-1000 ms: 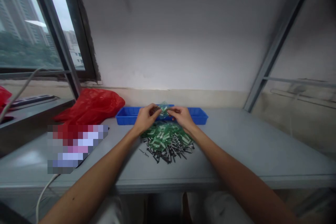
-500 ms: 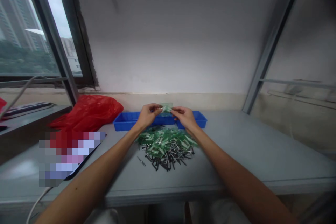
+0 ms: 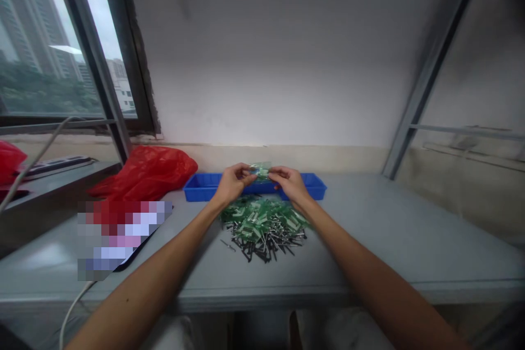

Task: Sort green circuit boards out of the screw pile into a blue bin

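Observation:
A small clear-green plastic bag (image 3: 261, 169) is stretched between my two hands, above the blue tray. My left hand (image 3: 233, 181) pinches its left side, and my right hand (image 3: 288, 179) pinches the right. Something pale shows inside the bag, too small to name. Below my hands lies a heap of similar green bags (image 3: 254, 219), mixed with loose dark and silvery screws (image 3: 266, 246). One separate metal piece (image 3: 228, 245) lies just left of the heap. Behind the hands stands the blue plastic tray (image 3: 200, 188), partly hidden by them.
A red plastic bag (image 3: 158, 172) lies at the back left. In front of it is a blurred-out phone-like object (image 3: 127, 240) with a white cable (image 3: 74, 306) nearby. Metal uprights (image 3: 435, 71) and the wall bound the grey table (image 3: 394, 229).
The view has shifted slightly, so the scene sits a little further right. Both hands keep hold of the small green bag, which now looks slightly lower and flatter.

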The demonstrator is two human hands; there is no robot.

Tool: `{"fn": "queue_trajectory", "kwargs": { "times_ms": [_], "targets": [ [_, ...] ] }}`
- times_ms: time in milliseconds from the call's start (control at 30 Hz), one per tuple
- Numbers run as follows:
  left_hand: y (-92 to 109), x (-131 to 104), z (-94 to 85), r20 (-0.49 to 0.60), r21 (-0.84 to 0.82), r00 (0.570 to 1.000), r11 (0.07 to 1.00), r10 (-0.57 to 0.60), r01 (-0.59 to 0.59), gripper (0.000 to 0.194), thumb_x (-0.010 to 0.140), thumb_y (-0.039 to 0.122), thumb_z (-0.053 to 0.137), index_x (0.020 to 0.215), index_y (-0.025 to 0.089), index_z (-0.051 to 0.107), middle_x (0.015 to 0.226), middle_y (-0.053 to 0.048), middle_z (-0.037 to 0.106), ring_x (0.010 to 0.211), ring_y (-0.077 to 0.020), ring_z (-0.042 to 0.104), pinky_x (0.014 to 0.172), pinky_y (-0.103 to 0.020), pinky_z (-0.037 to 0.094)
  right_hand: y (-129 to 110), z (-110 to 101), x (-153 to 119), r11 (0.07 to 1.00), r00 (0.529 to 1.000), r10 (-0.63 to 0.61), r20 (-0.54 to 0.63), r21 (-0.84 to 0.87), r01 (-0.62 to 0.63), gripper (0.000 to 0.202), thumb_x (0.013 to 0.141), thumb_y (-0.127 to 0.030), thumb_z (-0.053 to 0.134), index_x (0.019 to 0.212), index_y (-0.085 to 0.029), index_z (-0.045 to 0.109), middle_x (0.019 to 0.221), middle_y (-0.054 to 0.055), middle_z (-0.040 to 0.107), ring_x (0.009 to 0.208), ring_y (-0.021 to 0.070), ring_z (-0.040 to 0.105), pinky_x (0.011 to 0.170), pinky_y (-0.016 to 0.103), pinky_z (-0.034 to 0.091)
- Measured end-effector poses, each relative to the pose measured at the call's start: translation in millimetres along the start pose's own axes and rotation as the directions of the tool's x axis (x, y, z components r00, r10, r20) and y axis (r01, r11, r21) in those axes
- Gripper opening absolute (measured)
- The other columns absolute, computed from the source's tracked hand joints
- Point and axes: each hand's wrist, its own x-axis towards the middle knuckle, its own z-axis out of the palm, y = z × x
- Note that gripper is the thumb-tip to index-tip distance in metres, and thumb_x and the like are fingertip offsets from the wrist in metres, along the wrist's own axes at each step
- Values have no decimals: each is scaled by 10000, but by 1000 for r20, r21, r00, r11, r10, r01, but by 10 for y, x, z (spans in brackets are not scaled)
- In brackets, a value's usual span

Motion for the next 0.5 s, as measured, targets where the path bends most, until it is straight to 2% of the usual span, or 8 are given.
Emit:
{"fn": "queue_trajectory", "kwargs": {
  "times_ms": [133, 300, 367, 433, 500],
  "targets": [
    [-4, -13, -45, -20, 15, 1000, 1000, -12, 12, 200, 685, 251, 741, 831, 146, 654, 613, 18, 580, 571, -117, 526, 595, -269, 429, 20, 1, -19, 998, 998, -26, 49, -62, 29, 241, 661, -355, 726, 840, -194, 735, 747, 51, 723, 628, 157, 614, 511, 250, 459],
    [18, -41, -20, 9, -5, 1000, 1000, -23, 23, 178, 688, 185, 739, 838, 141, 653, 666, 7, 604, 589, -108, 529, 578, -254, 414, 58, -31, -15, 931, 969, -241, 47, -271, 244, 163, 712, -340, 692, 758, -185, 714, 773, 54, 724, 687, 178, 628, 648, 308, 492],
    [27, -51, -11, 5, 2, 1000, 1000, -2, 2, 195, 699, 194, 742, 863, 144, 649, 692, 1, 619, 611, -111, 541, 593, -256, 428, 37, -42, -27, 899, 954, -298, 30, -328, 291, 144, 727, -327, 680, 762, -191, 716, 764, 47, 721, 686, 178, 623, 672, 315, 488],
    [23, -55, -13, -13, 12, 1000, 1000, 19, -19, 211, 706, 217, 747, 878, 146, 648, 723, -9, 637, 639, -119, 560, 627, -270, 455, -1, -45, -49, 899, 956, -292, 10, -337, 278, 150, 722, -333, 683, 767, -194, 715, 700, 37, 701, 634, 173, 603, 622, 306, 475],
    [1, -51, -27, -23, 32, 999, 999, 27, -27, 198, 713, 229, 744, 868, 144, 655, 758, -25, 659, 680, -133, 585, 685, -297, 483, -40, -40, -71, 947, 981, -193, 17, -259, 190, 179, 705, -348, 688, 787, -191, 710, 635, 28, 674, 555, 162, 571, 527, 286, 439]
  ]
}}
